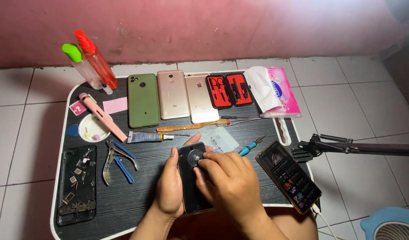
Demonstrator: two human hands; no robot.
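My left hand [171, 184] wraps around the left edge of a black smartphone [192, 186] lying face up near the front edge of the small black lap table [124, 200], thumb stretched along the phone's top. My right hand [229, 184] sits over the phone's right side, fingers pinched narrow on a small black suction cup [196, 158] pressed on the upper part of the glass.

Just right of my hands lies another phone with its screen lit [288, 176], a white cable running from its lower end, and a black clamp arm [346, 147] reaches in from the right. A teal-handled screwdriver [251, 146] and a clear plastic card [222, 140] lie just beyond my fingers.

To the left are blue-handled pliers [117, 161], a glue tube [147, 137], and an opened phone [77, 184] with loose small parts resting on it. A pink tool [102, 116] leans across a small white dish [92, 128].

Along the back sit a green phone [143, 100], a rose-gold phone [172, 94], a lighter gold phone [200, 97], an open red-lined tool case [229, 90] and a pink tissue pack [275, 92]. Two squeeze bottles, one green-capped [82, 66] and one red [97, 58], stand at the back left corner.
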